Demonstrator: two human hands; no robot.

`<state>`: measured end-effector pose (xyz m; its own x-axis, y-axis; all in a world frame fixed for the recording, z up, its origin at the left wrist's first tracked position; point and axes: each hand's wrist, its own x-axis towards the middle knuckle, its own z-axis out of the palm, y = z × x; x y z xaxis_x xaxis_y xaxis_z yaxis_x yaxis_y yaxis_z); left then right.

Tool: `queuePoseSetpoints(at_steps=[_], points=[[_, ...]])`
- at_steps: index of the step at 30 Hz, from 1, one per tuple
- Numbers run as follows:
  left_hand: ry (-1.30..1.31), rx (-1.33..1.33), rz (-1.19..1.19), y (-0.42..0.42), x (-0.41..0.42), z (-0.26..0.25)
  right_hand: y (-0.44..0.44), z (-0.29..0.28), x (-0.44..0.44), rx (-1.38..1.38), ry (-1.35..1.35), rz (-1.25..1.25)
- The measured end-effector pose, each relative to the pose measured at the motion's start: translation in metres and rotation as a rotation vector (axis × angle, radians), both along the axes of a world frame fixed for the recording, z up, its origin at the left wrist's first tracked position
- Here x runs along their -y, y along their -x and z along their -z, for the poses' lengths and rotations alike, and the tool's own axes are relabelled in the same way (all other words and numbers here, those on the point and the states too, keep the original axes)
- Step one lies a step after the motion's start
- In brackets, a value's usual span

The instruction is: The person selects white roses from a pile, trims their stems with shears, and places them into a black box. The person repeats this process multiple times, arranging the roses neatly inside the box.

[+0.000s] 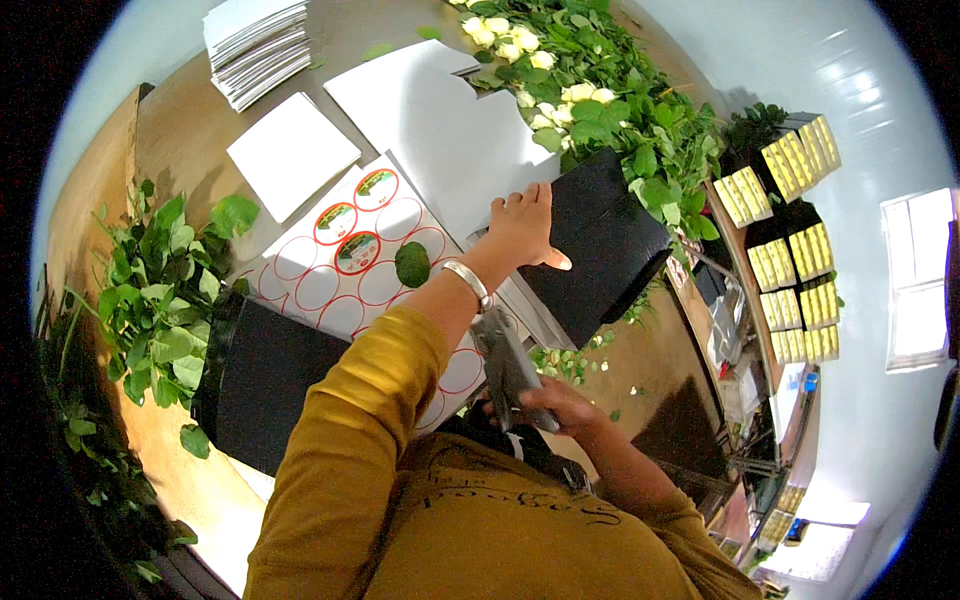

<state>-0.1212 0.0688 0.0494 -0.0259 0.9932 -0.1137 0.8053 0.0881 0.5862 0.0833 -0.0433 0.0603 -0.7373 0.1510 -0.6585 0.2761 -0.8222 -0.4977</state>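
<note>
My left hand (pixel 523 229), with a silver bangle on its wrist, rests flat where a white sheet (pixel 450 142) meets a black panel (pixel 600 240). Its thumb stands apart from the fingers, which point away from me. My right hand (pixel 571 407), close to my body, grips a long grey hand tool (pixel 510 356) that resembles a stapler; its jaws are hard to make out. Beneath my left forearm is a sheet of round red-ringed stickers (pixel 319 289), partly covered by the arm. A few stickers bear pictures and writing. One green leaf (pixel 412 264) lies on it.
White cards (pixel 294 156) and a tall paper stack (pixel 259 49) are at the far left. White roses (pixel 510 41) and foliage (pixel 645 112) line the far right. More leafy stems (pixel 169 300) and another black panel (pixel 274 382) lie left. Yellow-and-white packs (pixel 799 165) stand beyond the table.
</note>
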Motion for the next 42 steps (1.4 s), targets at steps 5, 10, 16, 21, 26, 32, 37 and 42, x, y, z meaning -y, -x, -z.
queuePoseSetpoints(at_steps=[5, 10, 16, 21, 26, 32, 37, 42], points=[[0.040, 0.023, 0.009, 0.004, -0.003, -0.002, -0.018, -0.011, 0.020, 0.099, -0.337, 0.061], [0.065, 0.033, -0.024, 0.000, -0.005, -0.006, -0.001, -0.018, 0.026, 0.504, -0.762, 0.119], [0.136, 0.073, -0.019, 0.000, -0.005, -0.015, 0.008, 0.014, 0.014, 0.664, -0.818, 0.197], [0.179, 0.055, 0.012, 0.000, -0.002, -0.021, 0.020, 0.013, 0.006, 0.612, -0.819, 0.204], [0.086, 0.064, -0.051, -0.007, -0.003, -0.012, 0.020, 0.015, -0.004, 0.658, -0.748, 0.045], [0.000, 0.083, -0.063, 0.000, 0.001, -0.005, -0.002, -0.045, -0.039, 0.620, -1.011, -0.746], [-0.022, 0.083, -0.102, -0.002, 0.000, -0.004, -0.032, -0.094, -0.121, 0.407, -1.059, -0.843], [0.030, 0.148, -0.115, -0.005, 0.000, -0.022, -0.058, -0.107, -0.262, 0.601, -1.487, -0.743]])
